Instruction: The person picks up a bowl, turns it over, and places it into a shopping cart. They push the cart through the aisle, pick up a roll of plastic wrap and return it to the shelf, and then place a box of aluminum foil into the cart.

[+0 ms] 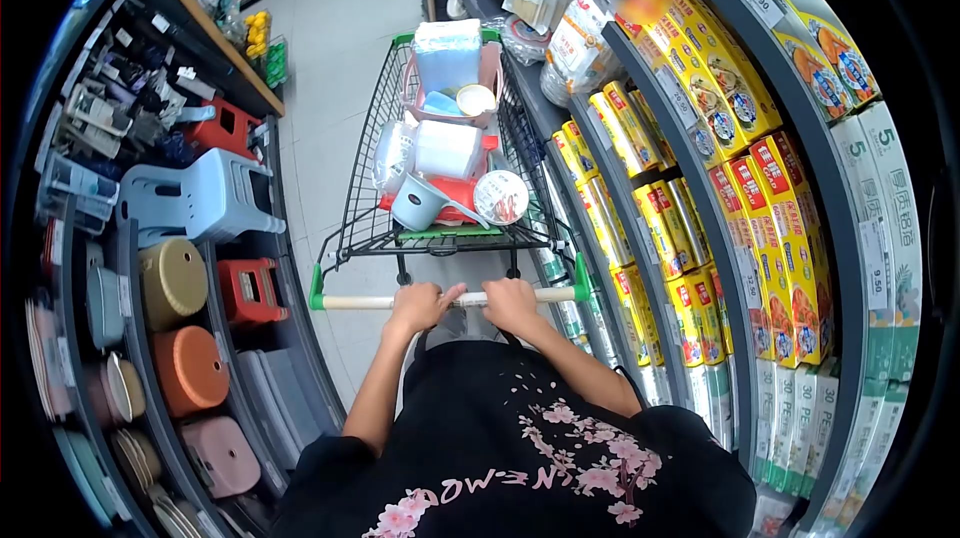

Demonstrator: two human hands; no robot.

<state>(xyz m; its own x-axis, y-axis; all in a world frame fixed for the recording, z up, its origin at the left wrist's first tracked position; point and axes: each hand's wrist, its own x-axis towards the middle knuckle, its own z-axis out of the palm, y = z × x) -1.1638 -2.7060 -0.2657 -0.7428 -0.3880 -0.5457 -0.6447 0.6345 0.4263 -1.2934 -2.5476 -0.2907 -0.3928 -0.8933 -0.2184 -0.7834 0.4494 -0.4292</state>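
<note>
Cart handle (360,302) sits crosswise just in front of your torso, and both hands are on it near the middle. Left hand (420,304): fingers curled over the bar, closed grip. Right hand (511,302): same, fingers wrapped down over the bar, thumb side touching the left. Hands bunched centre, none near the green end caps, so steering leverage looks poor. Shopping cart (440,168) ahead is loaded w/ plastic containers, a pale blue scoop-type cup (416,204), a round lid (501,197) and a pink basket (488,73) at the far end. Risk: cart's right side runs close to the shelf of yellow boxes (700,188); any drift could clip the shelf edge. Stools (200,193) stacked left, well apart. Loose items piled high could shift on a bump.
</note>
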